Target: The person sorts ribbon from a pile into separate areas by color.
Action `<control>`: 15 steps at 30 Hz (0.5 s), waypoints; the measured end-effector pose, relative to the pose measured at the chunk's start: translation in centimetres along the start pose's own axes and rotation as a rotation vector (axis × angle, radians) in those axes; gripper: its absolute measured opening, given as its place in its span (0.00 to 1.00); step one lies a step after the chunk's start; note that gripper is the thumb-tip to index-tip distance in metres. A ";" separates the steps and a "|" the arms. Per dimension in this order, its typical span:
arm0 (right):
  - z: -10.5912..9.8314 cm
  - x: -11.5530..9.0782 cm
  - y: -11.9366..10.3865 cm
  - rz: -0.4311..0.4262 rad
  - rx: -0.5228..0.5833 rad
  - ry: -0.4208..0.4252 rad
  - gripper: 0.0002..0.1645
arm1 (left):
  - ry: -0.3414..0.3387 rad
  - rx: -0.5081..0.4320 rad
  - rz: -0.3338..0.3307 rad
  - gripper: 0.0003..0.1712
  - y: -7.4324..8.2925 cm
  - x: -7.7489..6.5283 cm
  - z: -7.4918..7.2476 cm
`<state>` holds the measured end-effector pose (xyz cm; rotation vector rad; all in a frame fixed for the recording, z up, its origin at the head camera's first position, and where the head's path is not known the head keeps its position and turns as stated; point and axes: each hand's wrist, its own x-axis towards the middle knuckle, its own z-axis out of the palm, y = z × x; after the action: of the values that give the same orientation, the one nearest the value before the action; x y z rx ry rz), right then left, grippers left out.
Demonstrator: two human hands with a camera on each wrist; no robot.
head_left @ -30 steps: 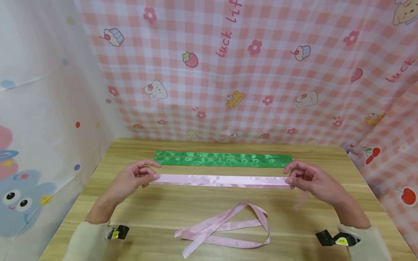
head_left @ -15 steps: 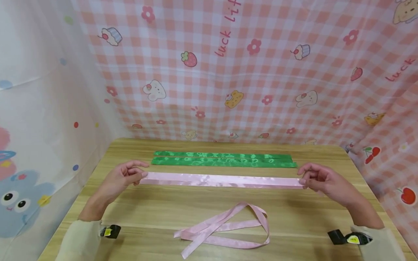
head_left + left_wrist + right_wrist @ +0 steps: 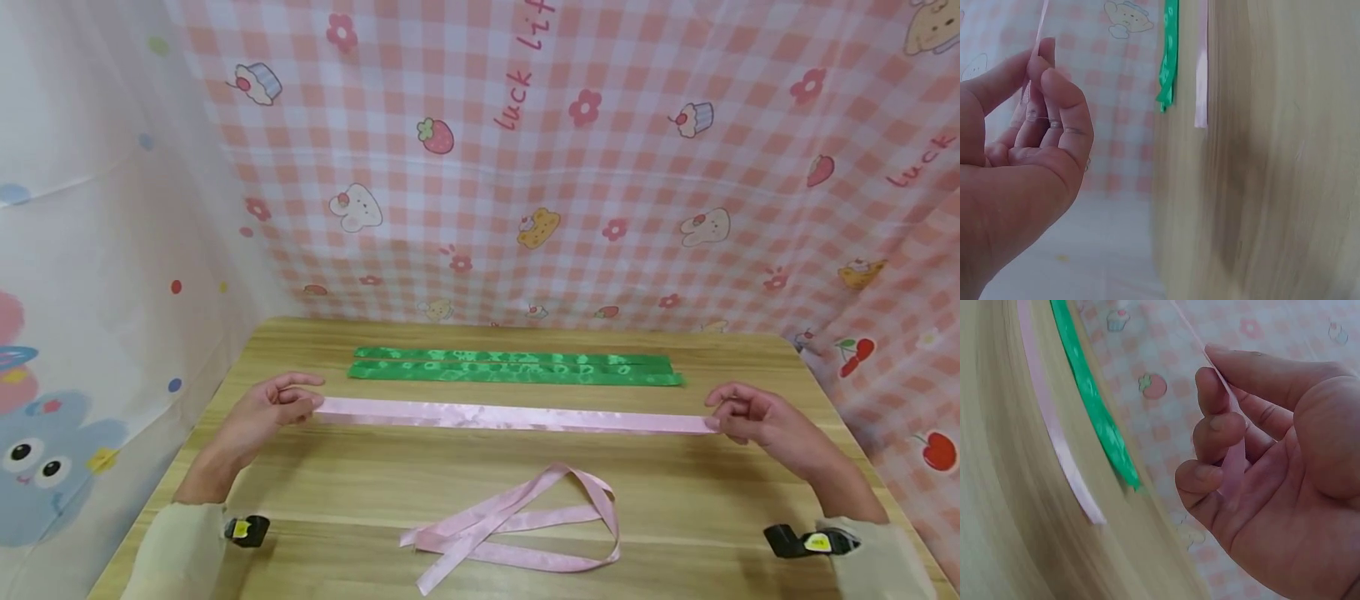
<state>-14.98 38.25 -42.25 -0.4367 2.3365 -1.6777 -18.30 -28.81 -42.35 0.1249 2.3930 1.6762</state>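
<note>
A pink satin ribbon [image 3: 525,412] is stretched level between my two hands, above the table. My left hand [image 3: 258,421] pinches its left end between thumb and fingers. At the other side my right hand [image 3: 772,429] pinches it near the right end; in the right wrist view a short tail [image 3: 1232,465] hangs inside the fingers. Beneath lies another pink strip [image 3: 1202,81] flat on the table, mostly covered by the held ribbon in the head view. Just behind it two green ribbons [image 3: 517,372] lie side by side. A loosely looped pink ribbon [image 3: 555,560] rests in front.
The wooden table [image 3: 337,533] ends at a pink checked curtain [image 3: 480,183] behind. White printed cloth [image 3: 97,233] hangs on the left, and more checked cloth hangs on the right. Black devices [image 3: 813,542] are strapped at both wrists, over pale sleeves [image 3: 176,550].
Both hands have moved apart, left hand leftward and right hand rightward, and the span of ribbon between them is longer. The tail below the right hand no longer shows in the head view.
</note>
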 end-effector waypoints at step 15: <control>-1.0 -0.6 3.8 0.037 0.102 0.099 0.12 | 0.112 0.016 -0.097 0.25 -2.0 0.5 -0.5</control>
<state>-15.16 40.48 -45.49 -0.2960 2.2989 -1.8302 -18.82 -29.87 -44.11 -0.0839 2.4503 1.6619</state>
